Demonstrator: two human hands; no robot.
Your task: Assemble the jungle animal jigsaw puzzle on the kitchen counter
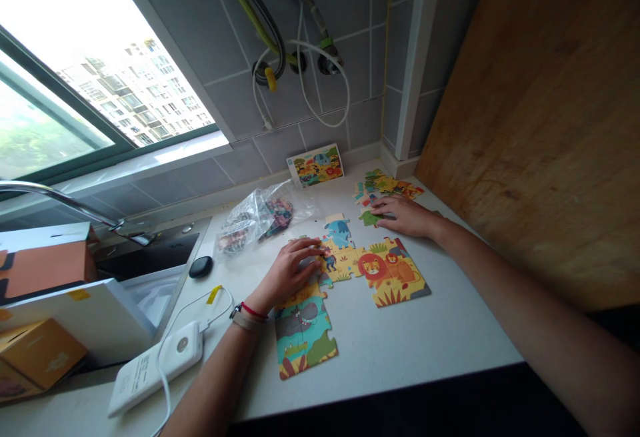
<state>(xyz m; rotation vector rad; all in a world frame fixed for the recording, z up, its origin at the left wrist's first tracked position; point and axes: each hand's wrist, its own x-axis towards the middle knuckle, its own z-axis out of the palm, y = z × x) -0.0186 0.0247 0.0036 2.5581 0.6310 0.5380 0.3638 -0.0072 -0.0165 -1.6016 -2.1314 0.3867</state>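
In the head view, a partly joined jigsaw puzzle [343, 257] is laid out on a white worktop [380, 343], with the lion section at its right, the elephant at its upper middle and the hippo and crocodile section at its lower left. The left hand [295, 267] is laid over the puzzle's left part, palm down, fingers loosely bent and slightly parted; nothing is seen to be grasped by it. The right hand [403, 215] is held low, fingers extended, its fingertips at a green piece [369, 218] beside the loose pieces [383, 182]; whether that piece is gripped cannot be told. A picture card [317, 166] is leaned against the tiled wall [275, 147]. Near it, a clear plastic bag [255, 220] of pieces is seen. A white power bank [156, 367] and a black oval object [201, 267] are placed by the sink [165, 250].
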